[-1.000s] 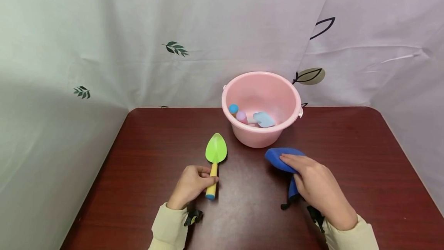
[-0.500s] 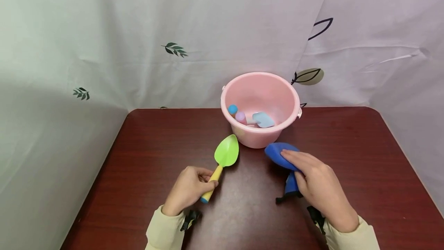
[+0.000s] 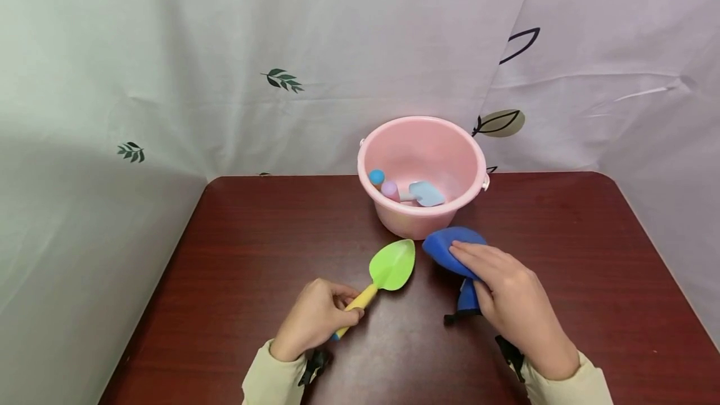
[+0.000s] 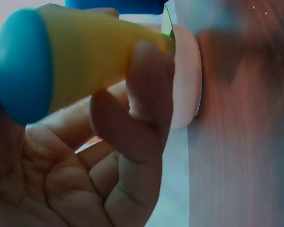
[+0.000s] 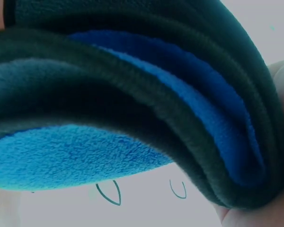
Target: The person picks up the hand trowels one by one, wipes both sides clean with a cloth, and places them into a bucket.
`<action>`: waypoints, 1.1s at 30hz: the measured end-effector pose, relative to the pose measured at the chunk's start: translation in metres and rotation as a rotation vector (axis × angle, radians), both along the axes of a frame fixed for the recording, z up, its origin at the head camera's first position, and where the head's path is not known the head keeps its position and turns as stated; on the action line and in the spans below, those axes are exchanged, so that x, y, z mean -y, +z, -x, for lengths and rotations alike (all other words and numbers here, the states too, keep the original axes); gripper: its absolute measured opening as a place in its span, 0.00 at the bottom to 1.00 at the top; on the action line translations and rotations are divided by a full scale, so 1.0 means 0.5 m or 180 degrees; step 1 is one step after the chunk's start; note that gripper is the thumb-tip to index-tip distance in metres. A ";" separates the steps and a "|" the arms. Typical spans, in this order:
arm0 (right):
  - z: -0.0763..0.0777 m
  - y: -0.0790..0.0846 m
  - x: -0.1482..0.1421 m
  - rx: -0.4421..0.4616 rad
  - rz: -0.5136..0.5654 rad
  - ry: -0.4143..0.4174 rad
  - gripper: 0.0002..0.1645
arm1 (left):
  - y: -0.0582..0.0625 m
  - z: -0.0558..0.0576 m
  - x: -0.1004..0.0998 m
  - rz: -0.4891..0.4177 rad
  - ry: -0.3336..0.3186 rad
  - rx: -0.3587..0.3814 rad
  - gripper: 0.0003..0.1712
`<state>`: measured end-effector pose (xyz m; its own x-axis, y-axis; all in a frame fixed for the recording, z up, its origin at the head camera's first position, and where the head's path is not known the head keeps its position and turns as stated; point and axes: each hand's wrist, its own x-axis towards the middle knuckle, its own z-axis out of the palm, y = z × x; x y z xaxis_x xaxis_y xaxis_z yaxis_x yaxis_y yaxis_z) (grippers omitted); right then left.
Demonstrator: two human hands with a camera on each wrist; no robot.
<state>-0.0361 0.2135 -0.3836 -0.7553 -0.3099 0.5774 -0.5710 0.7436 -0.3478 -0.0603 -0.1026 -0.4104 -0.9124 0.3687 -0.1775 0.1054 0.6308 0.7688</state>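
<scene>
My left hand point(image 3: 315, 317) holds a small garden trowel by its yellow handle. The trowel's bright green blade point(image 3: 392, 265) points away and to the right, just in front of the pink bucket point(image 3: 410, 225). Close up in the left wrist view, thumb and fingers grip the handle point(image 4: 80, 61), which ends in a blue cap. With my right hand point(image 3: 514, 302) I hold a folded blue cloth point(image 3: 450, 249) between thumb and fingers, right beside the blade. Its fuzzy blue surface point(image 5: 80, 153) and dark edging show in the right wrist view. A lower fold hangs beneath the hand.
The bucket stands near the table's back edge. Inside lie a light blue spade head point(image 3: 429, 194), a round lilac end point(image 3: 389, 190) and a round blue end point(image 3: 376, 177). A pale curtain point(image 3: 315, 130) hangs close behind the dark red-brown table point(image 3: 264, 236).
My left hand has swung the trowel blade to the right, from pointing straight away to close beside the cloth. My right hand has moved the cloth slightly to the left.
</scene>
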 end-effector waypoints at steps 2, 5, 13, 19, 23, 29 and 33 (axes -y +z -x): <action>-0.001 0.001 0.003 -0.0007 -0.0013 0.0033 0.33 | -0.003 -0.001 -0.007 0.0012 0.0009 -0.0065 0.08; -0.003 0.002 0.008 -0.0010 -0.0039 0.0079 0.32 | -0.006 0.000 -0.017 0.0036 0.0015 -0.0201 0.09; -0.008 0.000 0.022 -0.0056 -0.0107 0.0195 0.28 | -0.005 0.009 -0.041 0.0057 -0.0004 -0.0420 0.09; -0.010 -0.003 0.029 -0.0009 -0.0184 0.0240 0.29 | -0.001 0.017 -0.060 0.0040 -0.0016 -0.0510 0.10; -0.008 -0.007 0.034 -0.0062 -0.0223 0.0354 0.29 | -0.001 0.022 -0.068 0.0001 -0.0003 -0.0518 0.10; -0.008 -0.012 0.042 -0.0028 -0.0317 0.0477 0.30 | -0.001 0.025 -0.076 -0.0109 -0.0014 -0.0459 0.10; -0.007 -0.015 0.048 0.0036 -0.0448 0.0576 0.22 | 0.000 0.026 -0.079 -0.0260 -0.0020 -0.0369 0.10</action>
